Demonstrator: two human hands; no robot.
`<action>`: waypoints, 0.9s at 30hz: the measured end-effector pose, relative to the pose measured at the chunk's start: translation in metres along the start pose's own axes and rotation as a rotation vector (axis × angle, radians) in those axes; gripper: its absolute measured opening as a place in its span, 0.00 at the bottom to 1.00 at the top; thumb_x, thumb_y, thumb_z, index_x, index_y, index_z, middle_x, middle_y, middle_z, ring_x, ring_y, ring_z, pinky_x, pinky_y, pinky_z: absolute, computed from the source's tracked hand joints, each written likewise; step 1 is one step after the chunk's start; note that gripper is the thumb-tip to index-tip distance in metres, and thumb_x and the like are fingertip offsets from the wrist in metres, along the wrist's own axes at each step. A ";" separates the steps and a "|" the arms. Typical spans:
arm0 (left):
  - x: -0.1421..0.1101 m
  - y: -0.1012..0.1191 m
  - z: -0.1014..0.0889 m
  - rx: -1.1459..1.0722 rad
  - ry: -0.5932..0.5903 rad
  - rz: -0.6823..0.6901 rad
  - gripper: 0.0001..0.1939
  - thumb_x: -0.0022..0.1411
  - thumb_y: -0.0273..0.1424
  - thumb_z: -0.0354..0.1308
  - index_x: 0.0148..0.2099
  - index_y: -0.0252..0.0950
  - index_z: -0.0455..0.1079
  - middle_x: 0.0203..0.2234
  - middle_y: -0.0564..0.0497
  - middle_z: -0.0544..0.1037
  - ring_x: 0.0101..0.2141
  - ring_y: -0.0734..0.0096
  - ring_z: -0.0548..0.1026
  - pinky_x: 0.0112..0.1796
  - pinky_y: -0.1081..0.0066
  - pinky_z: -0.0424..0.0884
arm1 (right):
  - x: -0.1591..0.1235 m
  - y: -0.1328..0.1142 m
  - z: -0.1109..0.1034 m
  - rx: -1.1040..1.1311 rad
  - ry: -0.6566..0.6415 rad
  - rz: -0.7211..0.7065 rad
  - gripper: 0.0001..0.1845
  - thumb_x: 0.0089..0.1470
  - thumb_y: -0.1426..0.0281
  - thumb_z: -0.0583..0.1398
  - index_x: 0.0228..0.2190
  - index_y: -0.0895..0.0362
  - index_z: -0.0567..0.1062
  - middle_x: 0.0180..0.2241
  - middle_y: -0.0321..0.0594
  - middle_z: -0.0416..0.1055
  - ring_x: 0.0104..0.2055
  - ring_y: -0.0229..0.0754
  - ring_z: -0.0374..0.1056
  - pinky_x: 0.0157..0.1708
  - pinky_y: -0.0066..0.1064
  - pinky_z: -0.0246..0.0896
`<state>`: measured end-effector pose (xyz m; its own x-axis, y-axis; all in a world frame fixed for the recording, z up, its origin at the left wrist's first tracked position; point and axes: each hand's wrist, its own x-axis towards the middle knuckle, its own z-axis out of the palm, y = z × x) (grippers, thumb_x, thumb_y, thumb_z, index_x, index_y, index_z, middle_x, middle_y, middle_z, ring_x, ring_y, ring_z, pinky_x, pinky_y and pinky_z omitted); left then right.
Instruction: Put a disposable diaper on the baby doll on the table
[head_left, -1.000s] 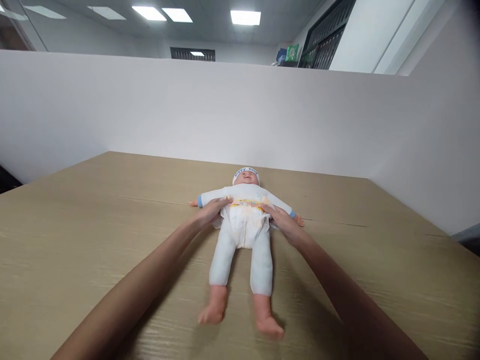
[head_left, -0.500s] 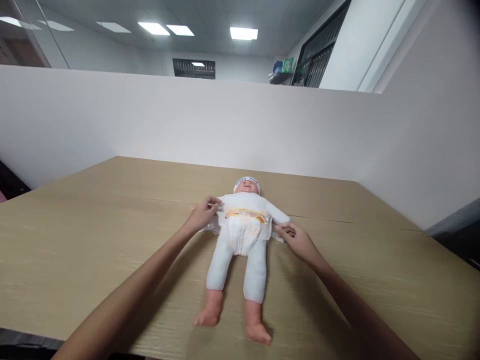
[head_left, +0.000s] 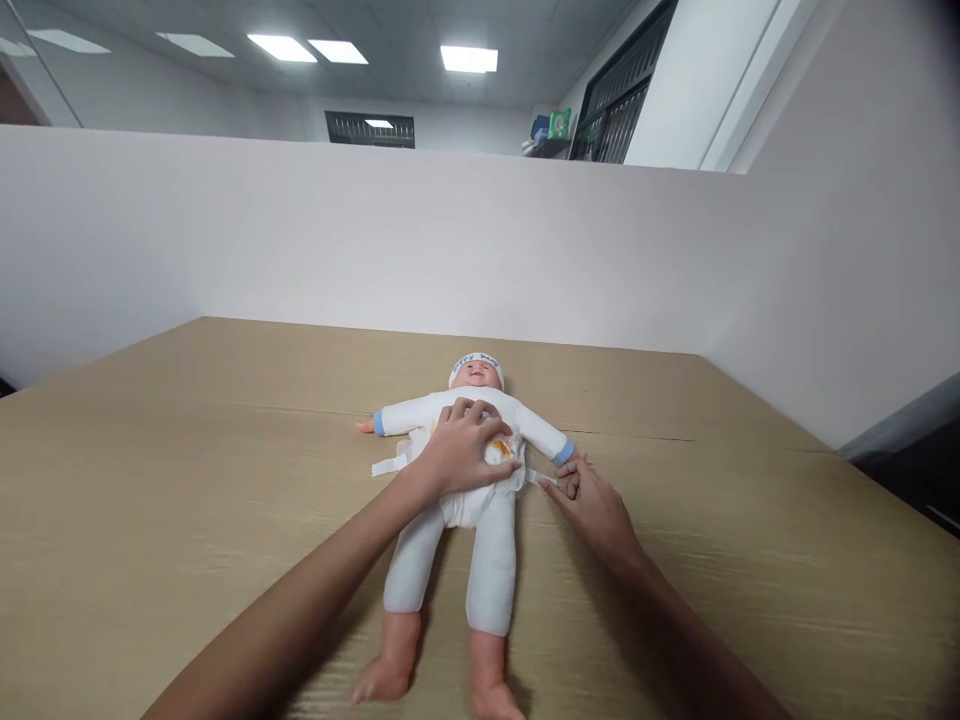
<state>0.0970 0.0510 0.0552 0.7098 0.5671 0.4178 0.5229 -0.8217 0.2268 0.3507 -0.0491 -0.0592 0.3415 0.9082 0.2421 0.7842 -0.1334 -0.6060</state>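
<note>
A baby doll (head_left: 491, 570) in a white suit with blue cuffs and a lettered headband lies on its back, feet toward me. Round its hips is a white diaper (head_left: 463, 510) with an orange print at the front. My left hand (head_left: 466, 450) lies across the front of the diaper, fingers spread, hiding much of the print. At the doll's side, my right hand (head_left: 592, 500) pinches the end of a diaper tab (head_left: 540, 479), stretched outward near the doll's cuff. The other diaper tab (head_left: 388, 466) sticks out loose on the left.
The doll rests on a wide tan tabletop (head_left: 187, 480) with a seam across it. Behind stands a white partition wall (head_left: 375, 230). A dark object (head_left: 915, 470) is beyond the table's right edge.
My left hand has moved from the doll's left-hand side onto the diaper front, uncovering the doll's arm and the loose tab. My right hand stays at the right, the tab now pulled out.
</note>
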 end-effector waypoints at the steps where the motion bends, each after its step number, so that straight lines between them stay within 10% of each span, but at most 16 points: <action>1: -0.001 0.000 0.001 0.004 0.001 -0.012 0.25 0.64 0.53 0.69 0.57 0.46 0.80 0.58 0.46 0.77 0.58 0.43 0.68 0.59 0.44 0.67 | 0.000 0.000 -0.001 0.004 -0.009 0.014 0.25 0.59 0.42 0.60 0.37 0.51 0.72 0.30 0.38 0.73 0.31 0.49 0.70 0.32 0.35 0.54; 17: -0.003 0.001 0.003 -0.007 0.013 -0.088 0.28 0.56 0.51 0.73 0.56 0.45 0.79 0.58 0.46 0.76 0.58 0.43 0.68 0.58 0.46 0.66 | 0.034 -0.059 -0.044 0.482 -0.349 -0.053 0.27 0.58 0.43 0.58 0.24 0.52 0.66 0.24 0.30 0.58 0.29 0.39 0.55 0.33 0.32 0.51; 27: -0.003 -0.014 -0.013 -0.264 -0.070 -0.130 0.32 0.56 0.45 0.75 0.60 0.43 0.74 0.59 0.45 0.78 0.59 0.43 0.69 0.60 0.45 0.69 | 0.052 -0.128 0.009 0.461 -0.254 -0.146 0.16 0.60 0.54 0.61 0.29 0.52 0.69 0.28 0.35 0.70 0.32 0.43 0.65 0.34 0.35 0.61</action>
<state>0.0816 0.0603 0.0619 0.6807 0.6635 0.3106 0.4773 -0.7233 0.4990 0.2639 0.0191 0.0240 0.0655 0.9791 0.1927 0.4866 0.1372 -0.8628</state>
